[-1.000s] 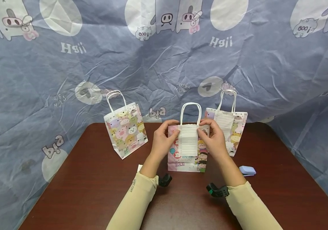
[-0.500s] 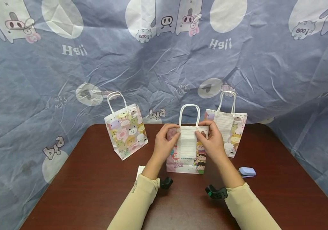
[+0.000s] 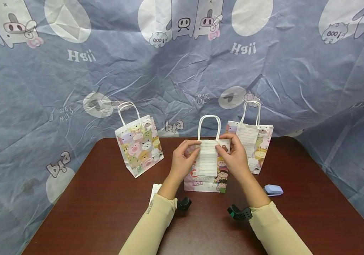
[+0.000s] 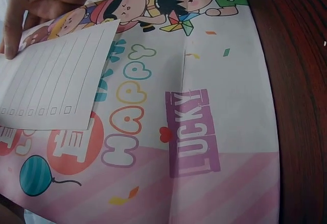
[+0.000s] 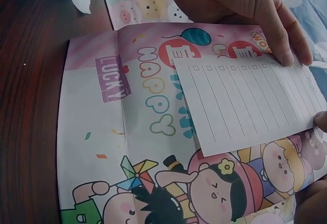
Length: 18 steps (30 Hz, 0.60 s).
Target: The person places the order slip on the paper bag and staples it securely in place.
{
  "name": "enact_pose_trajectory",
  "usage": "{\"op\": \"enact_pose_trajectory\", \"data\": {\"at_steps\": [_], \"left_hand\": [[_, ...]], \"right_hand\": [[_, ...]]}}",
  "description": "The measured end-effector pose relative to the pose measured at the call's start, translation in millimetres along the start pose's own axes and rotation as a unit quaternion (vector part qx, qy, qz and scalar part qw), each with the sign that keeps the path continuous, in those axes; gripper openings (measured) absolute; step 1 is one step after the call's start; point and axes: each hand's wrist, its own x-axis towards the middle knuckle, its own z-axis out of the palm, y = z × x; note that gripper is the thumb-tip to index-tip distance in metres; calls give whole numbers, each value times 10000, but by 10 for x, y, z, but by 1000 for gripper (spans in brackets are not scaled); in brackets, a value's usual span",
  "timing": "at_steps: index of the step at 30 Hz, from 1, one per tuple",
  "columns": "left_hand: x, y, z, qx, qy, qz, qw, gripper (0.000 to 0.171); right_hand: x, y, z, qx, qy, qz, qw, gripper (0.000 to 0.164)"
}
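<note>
A pink and white paper gift bag point(image 3: 212, 185) with cartoon children and white twisted handles point(image 3: 209, 127) stands upright at the table's middle. Over its upper front lies a white lined sheet of paper point(image 3: 206, 161), with a row of small checkboxes visible in the right wrist view. My left hand point(image 3: 182, 158) pinches the sheet's upper left edge against the bag's top, thumb in front. On the other side, my right hand point(image 3: 235, 154) pinches the upper right edge the same way. The sheet's lower end stands slightly off the bag in the left wrist view.
An animal-print gift bag point(image 3: 142, 148) stands at the back left. Behind my right hand, a similar bag point(image 3: 261, 152) bears a lined sheet point(image 3: 248, 136). A light blue stapler point(image 3: 273, 190) lies to the right. Beside my left forearm is another paper slip point(image 3: 154, 189).
Both hands, the bag and the sheet have shifted slightly left and down in the head view. The grip of both hands looks the same.
</note>
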Motion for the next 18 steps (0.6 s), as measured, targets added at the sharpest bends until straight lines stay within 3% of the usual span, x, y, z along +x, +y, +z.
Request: {"op": "enact_pose_trajectory", "data": {"at_steps": [7, 11, 18], "left_hand": [[5, -7, 1, 39, 148, 130, 9998, 22], [3, -9, 1, 28, 177, 108, 9998, 22], [-11, 47, 29, 122, 236, -68, 9996, 22]], "right_hand": [[8, -14, -4, -73, -5, -11, 10000, 34], [-3, -74, -33, -130, -60, 196, 9997, 34], [6, -271, -230, -567, 344, 237, 9975, 32]]}}
